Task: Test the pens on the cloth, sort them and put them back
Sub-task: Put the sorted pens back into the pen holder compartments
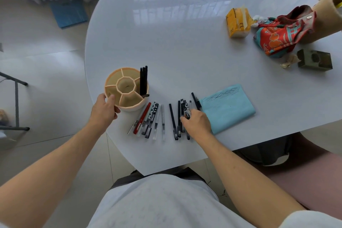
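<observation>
A round beige pen holder (121,98) with several compartments stands near the table's left front edge; three black pens (143,79) stand in its right compartment. My left hand (104,110) grips the holder's near rim. Two groups of pens lie on the table: a left group (148,120) with a red pen, and a right group (176,120) of mostly black pens. My right hand (197,121) rests on the right group, its fingers curled around some pens. A light blue cloth (227,107) with pen scribbles lies just right of that hand.
On the white table (175,42), far right, are a yellow tissue pack (236,23), a red patterned pouch (279,39), a dark green box (314,60) and a cardboard tube (327,15). A chair frame (16,102) stands on the floor at left.
</observation>
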Demonstrator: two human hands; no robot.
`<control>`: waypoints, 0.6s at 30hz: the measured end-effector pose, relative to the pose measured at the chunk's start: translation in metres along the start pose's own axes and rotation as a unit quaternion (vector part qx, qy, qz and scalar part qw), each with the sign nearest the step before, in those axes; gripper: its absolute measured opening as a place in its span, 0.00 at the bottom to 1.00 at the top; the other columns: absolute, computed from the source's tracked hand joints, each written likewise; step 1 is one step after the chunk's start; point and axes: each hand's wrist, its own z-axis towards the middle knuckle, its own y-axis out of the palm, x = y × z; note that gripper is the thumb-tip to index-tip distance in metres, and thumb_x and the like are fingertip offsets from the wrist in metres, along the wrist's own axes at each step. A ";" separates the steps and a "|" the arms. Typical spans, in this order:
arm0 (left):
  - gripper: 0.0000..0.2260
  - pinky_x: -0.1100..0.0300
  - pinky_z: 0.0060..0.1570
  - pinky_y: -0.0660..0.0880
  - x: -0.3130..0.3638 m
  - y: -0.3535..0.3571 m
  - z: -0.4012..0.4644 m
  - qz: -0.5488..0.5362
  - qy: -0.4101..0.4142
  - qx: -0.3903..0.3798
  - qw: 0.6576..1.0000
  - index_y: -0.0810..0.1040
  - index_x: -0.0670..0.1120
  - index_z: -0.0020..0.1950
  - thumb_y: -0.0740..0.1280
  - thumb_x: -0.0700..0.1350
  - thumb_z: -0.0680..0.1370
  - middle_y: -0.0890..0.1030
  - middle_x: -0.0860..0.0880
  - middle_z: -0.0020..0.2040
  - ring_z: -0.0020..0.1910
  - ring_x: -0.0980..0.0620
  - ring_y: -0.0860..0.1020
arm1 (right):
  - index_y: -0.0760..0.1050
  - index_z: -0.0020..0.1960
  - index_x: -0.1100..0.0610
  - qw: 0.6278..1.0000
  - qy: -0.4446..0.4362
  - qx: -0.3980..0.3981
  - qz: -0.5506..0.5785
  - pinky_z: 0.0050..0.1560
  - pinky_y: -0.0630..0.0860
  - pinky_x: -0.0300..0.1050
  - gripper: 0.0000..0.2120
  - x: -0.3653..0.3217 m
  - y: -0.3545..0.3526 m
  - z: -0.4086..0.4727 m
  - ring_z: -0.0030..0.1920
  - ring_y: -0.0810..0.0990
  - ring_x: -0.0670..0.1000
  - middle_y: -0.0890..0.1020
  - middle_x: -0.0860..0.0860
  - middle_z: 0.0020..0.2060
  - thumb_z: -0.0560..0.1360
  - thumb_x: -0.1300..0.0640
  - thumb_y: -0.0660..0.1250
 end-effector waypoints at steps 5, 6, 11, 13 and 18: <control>0.18 0.54 0.37 0.76 0.004 0.001 -0.007 0.015 -0.008 -0.003 1.000 0.69 0.46 0.67 0.56 0.57 0.84 0.82 0.41 0.44 0.39 0.46 0.79 | 0.74 0.44 0.57 0.998 0.026 -0.020 -0.056 0.36 0.76 0.45 0.11 -0.009 -0.003 0.003 0.40 0.79 0.55 0.80 0.52 0.40 0.72 0.49 0.67; 0.19 0.55 0.36 0.75 0.004 0.000 -0.008 0.023 -0.010 -0.004 1.000 0.69 0.47 0.67 0.56 0.58 0.83 0.82 0.42 0.44 0.39 0.46 0.80 | 0.73 0.41 0.57 0.999 0.034 -0.019 -0.031 0.33 0.73 0.44 0.11 -0.009 -0.004 0.004 0.37 0.78 0.53 0.79 0.51 0.38 0.72 0.49 0.66; 0.24 0.49 0.43 0.81 0.002 -0.010 -0.011 0.061 -0.017 0.016 0.998 0.69 0.54 0.67 0.55 0.67 0.78 0.82 0.46 0.45 0.43 0.49 0.81 | 0.63 0.33 0.53 0.957 0.045 0.009 0.287 0.31 0.64 0.45 0.09 -0.031 -0.017 0.003 0.30 0.67 0.50 0.70 0.46 0.28 0.68 0.51 0.60; 0.27 0.45 0.48 0.81 0.004 -0.014 -0.011 0.046 -0.008 0.035 0.998 0.68 0.56 0.69 0.54 0.69 0.76 0.80 0.48 0.47 0.45 0.50 0.81 | 0.68 0.36 0.54 0.914 0.046 -0.002 0.404 0.30 0.67 0.45 0.04 -0.050 -0.025 0.003 0.29 0.68 0.50 0.72 0.49 0.28 0.67 0.54 0.60; 0.21 0.56 0.37 0.80 0.011 -0.021 -0.008 -0.005 0.042 0.047 0.998 0.67 0.59 0.74 0.57 0.59 0.81 0.80 0.51 0.49 0.46 0.54 0.80 | 0.73 0.53 0.59 0.728 0.021 -0.150 0.669 0.46 0.78 0.54 0.05 -0.100 -0.032 0.001 0.38 0.82 0.56 0.81 0.55 0.35 0.78 0.63 0.62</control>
